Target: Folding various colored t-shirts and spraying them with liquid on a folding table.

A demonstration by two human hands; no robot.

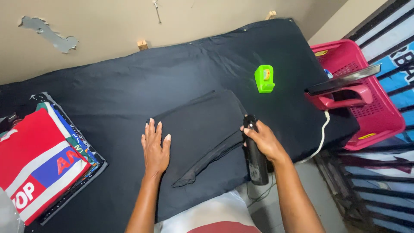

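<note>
Garment point(202, 129) lies folded on the desk point(108, 86); left hand point(155, 149) flat on it, released, right hand point(265, 140) grasping bottle point(256, 162); stack point(43, 159) done beside.

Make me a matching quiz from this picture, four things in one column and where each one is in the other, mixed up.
Things:
1. left hand
2. black spray bottle
3. small bright green plastic holder
4. stack of folded colourful shirts

Places:
A. far left on the dark cloth
B. flat on the folded black garment
C. held in the right hand
D. beside the pink plastic basket

Pairs: 1-B, 2-C, 3-D, 4-A
</note>
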